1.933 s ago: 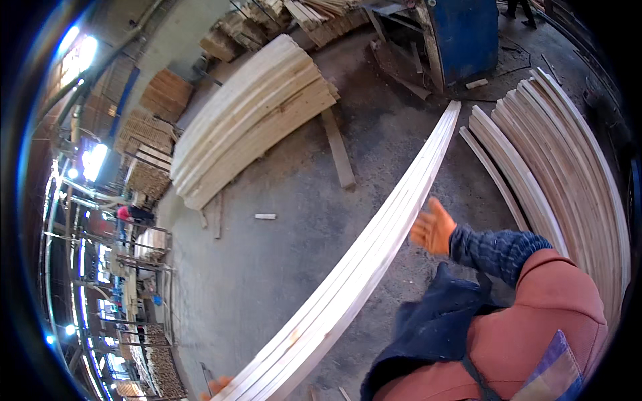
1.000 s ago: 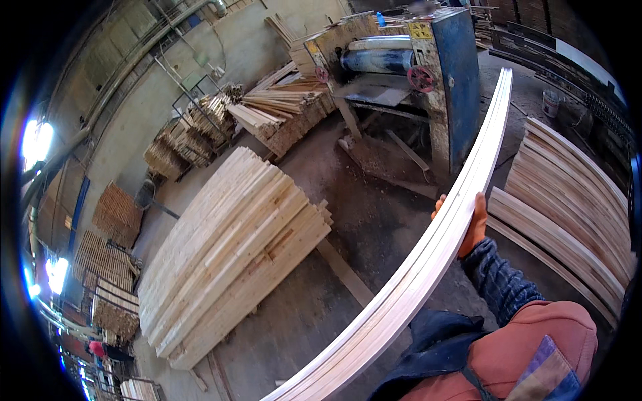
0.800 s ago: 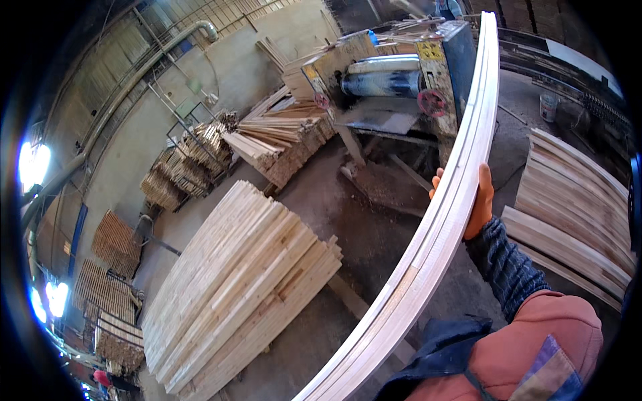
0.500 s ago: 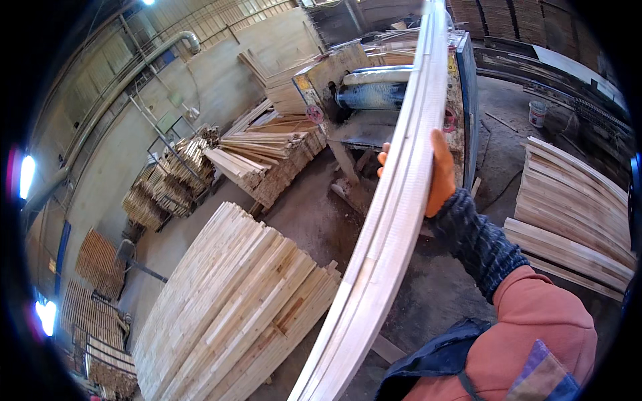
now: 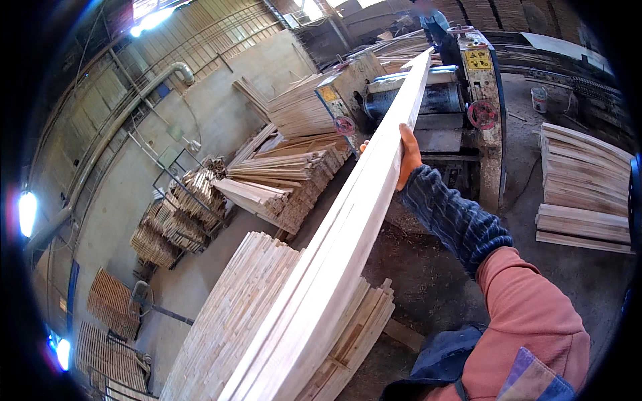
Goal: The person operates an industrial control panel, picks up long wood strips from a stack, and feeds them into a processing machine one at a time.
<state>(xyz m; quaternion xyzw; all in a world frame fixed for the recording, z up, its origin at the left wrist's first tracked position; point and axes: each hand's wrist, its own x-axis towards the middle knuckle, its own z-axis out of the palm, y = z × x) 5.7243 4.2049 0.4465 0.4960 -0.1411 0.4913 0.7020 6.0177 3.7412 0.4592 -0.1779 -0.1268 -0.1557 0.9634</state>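
At the left edge, a stack of strips [image 5: 112, 301] sits clear of my load, so I see little risk there. Nearer, in the lower centre, the low stack of pale boards [image 5: 231, 301] lies behind my bundle of long pale boards [image 5: 351, 220] — I can't tell whether the two touch. If I let the near end sag, I judge it could catch on that stack and twist. My left hand is out of the frame, so I can't tell what it grips; should it carry too little, the near end would drop.

The bundle slants from the bottom of the frame, left of centre, to the upper centre. Dark seams run along it, and a loose board could slide along one. My right hand [image 5: 409, 159] is clamped round it near the far end, thumb on the right side, fingertips showing past the left. If that grip slips, the far end could swing.

That end overlaps the roller machine's cylinder [image 5: 414, 101] in my view; contact I can't judge. A careless swing might knock the red handwheel [image 5: 481, 115] or — worse — reach the co-worker [image 5: 436, 25] at the top. On the right, the curved boards [image 5: 582, 170] lie well apart.
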